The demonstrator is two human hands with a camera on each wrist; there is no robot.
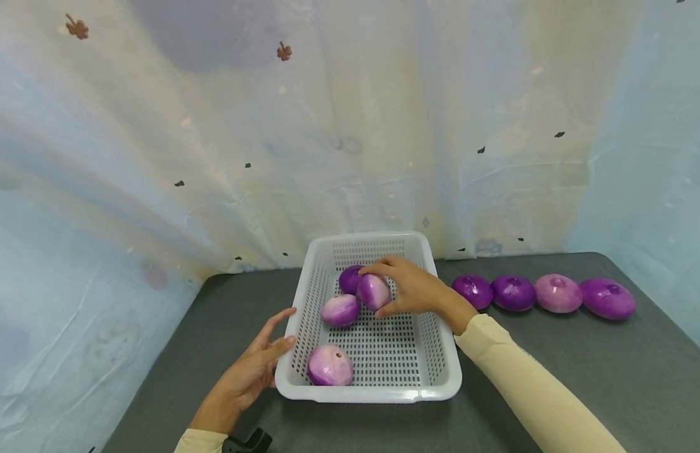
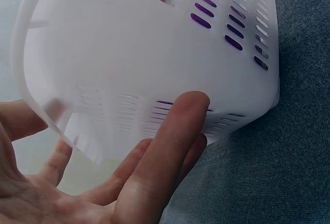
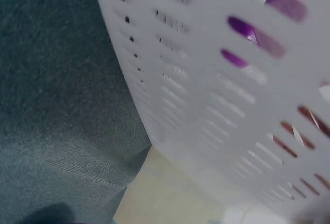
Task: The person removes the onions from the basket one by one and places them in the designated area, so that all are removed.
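Observation:
A white slotted plastic basket (image 1: 361,395) rests on the dark table. My left hand (image 1: 249,371) touches the basket's left side, its fingers spread and fairly straight; in the left wrist view, fingers (image 2: 160,167) lie against the outer wall. Reaching over the right rim, my right hand (image 1: 415,289) holds a purple-and-white onion (image 1: 374,292) between thumb and fingers. Inside the basket are a dark purple onion (image 1: 350,279) behind it, a purple-white onion (image 1: 341,311) beside it, and a pale pink-purple onion (image 1: 330,365) in the near left corner. The basket wall hides most of the right hand in the right wrist view.
Right of the basket, a row of glossy onions runs along the table: two dark purple onions (image 1: 513,293), a pink onion (image 1: 558,294) and a wide purple onion (image 1: 608,299). A patterned curtain (image 1: 350,157) hangs behind the grey-black table (image 1: 554,371).

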